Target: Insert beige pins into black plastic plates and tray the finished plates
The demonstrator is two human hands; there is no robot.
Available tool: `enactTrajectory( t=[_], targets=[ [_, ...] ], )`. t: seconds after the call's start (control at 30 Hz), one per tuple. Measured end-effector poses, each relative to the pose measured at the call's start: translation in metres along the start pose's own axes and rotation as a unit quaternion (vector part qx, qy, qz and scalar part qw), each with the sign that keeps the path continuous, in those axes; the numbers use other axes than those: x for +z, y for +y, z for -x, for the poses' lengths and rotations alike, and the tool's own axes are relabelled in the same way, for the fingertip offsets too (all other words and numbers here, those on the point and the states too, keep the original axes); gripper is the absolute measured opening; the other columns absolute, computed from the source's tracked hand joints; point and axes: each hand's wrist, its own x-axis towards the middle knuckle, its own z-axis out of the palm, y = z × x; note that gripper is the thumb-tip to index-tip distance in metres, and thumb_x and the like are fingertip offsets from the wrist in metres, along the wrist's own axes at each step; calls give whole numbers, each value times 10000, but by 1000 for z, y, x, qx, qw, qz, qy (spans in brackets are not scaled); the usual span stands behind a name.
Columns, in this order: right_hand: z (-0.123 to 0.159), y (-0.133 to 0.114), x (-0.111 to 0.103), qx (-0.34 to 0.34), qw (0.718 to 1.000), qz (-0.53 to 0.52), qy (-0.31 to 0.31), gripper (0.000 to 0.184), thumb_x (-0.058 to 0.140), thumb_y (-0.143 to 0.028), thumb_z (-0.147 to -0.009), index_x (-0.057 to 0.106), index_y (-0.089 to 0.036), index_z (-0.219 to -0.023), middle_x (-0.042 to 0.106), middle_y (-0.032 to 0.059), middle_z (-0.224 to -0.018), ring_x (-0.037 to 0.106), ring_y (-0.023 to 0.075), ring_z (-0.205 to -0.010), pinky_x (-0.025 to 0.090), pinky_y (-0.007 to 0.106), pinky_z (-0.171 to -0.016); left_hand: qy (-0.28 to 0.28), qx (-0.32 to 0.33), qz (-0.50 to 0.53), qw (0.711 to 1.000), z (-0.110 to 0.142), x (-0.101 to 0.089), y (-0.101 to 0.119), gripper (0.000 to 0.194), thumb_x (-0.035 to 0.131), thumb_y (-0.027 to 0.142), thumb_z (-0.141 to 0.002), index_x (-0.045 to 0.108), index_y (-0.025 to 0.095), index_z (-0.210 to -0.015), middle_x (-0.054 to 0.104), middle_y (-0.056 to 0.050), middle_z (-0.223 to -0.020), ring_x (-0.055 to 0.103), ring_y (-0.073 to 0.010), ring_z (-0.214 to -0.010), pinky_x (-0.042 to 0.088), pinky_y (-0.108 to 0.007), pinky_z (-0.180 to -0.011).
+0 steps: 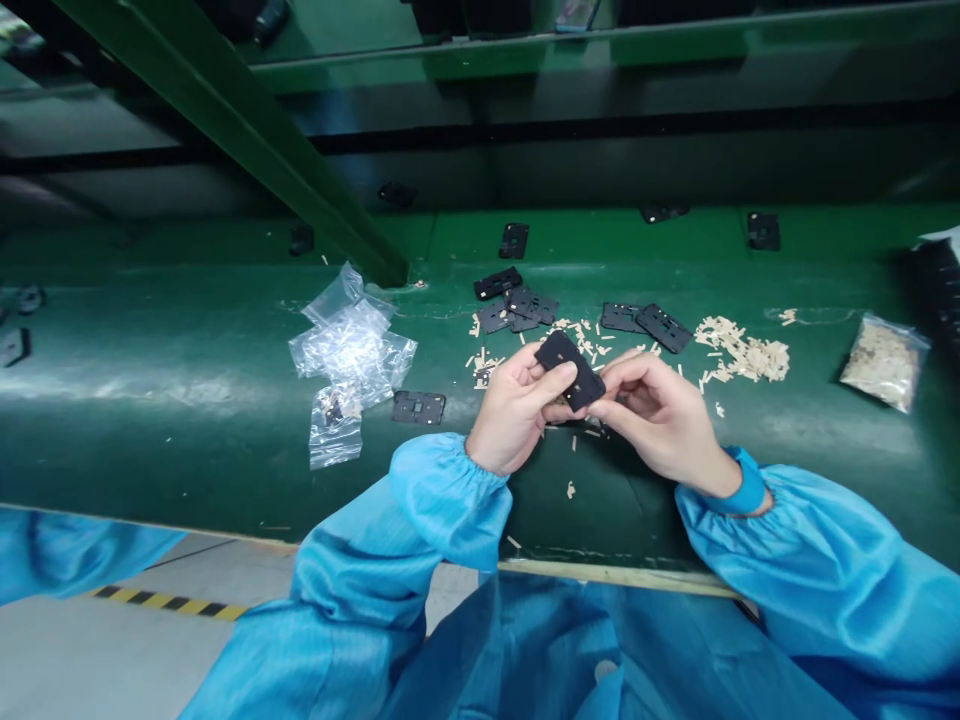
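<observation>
A flat black plastic plate with small cutouts is held tilted above the bench. My left hand grips its left side, thumb pressed on the upper face. At the plate's lower right corner, the thumb and fingertips of my right hand are closed on its edge; whether they also pinch a small piece is hidden. Beneath and around both hands lie loose cream-coloured strips. Behind them are a cluster of similar black plates and two overlapping ones. Another plate lies left of my left hand.
Clear plastic bags are heaped on the green bench at left. At right sit a pile of cream strips and a filled zip bag. A green metal post slants down behind. Someone's blue sleeve shows at lower left.
</observation>
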Motion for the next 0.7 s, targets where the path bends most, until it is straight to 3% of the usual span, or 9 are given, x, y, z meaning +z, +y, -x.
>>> enactTrajectory(
  t=[0.13, 0.3, 0.5, 0.6, 0.7],
  targets=[
    [-5, -2, -10, 68, 992, -88, -56, 253, 705, -459, -947, 633, -218, -928, 625, 15, -837, 620, 146, -703, 521, 299, -675, 8, 29, -43, 999, -1, -2, 0, 439, 875, 404, -757, 632, 180, -1046, 717, -4, -904, 741, -141, -722, 640, -213, -587],
    [-10, -3, -11, 102, 991, -73, -47, 329, 741, -482, -914, 599, -200, -823, 588, -15, -714, 563, 123, -617, 466, 267, -607, 9, 53, -90, 995, 1, -3, 1, 428, 878, 415, -753, 646, 167, -1013, 738, -8, -849, 738, -140, -675, 643, -215, -585],
    [-6, 5, -11, 169, 963, -186, -100, 355, 691, -482, -953, 549, -205, -781, 537, -38, -654, 502, 108, -566, 393, 245, -548, -23, 21, -104, 994, 2, -5, 0, 468, 879, 456, -743, 662, 163, -1035, 754, -31, -890, 739, -144, -658, 640, -214, -572],
    [-12, 1, -6, 139, 977, -146, -65, 371, 632, -521, -984, 568, -207, -796, 566, -24, -674, 532, 117, -583, 429, 259, -573, -16, 24, -74, 997, -2, -6, -1, 446, 881, 421, -747, 662, 162, -1037, 749, -30, -900, 751, -147, -702, 645, -207, -592],
    [-18, -7, -5, 93, 995, -25, -22, 361, 704, -533, -929, 613, -210, -797, 592, -8, -672, 551, 133, -594, 455, 275, -588, 11, 36, -61, 997, -4, -3, -1, 450, 899, 388, -719, 666, 171, -1037, 747, -22, -903, 744, -150, -696, 652, -226, -591]
  ],
)
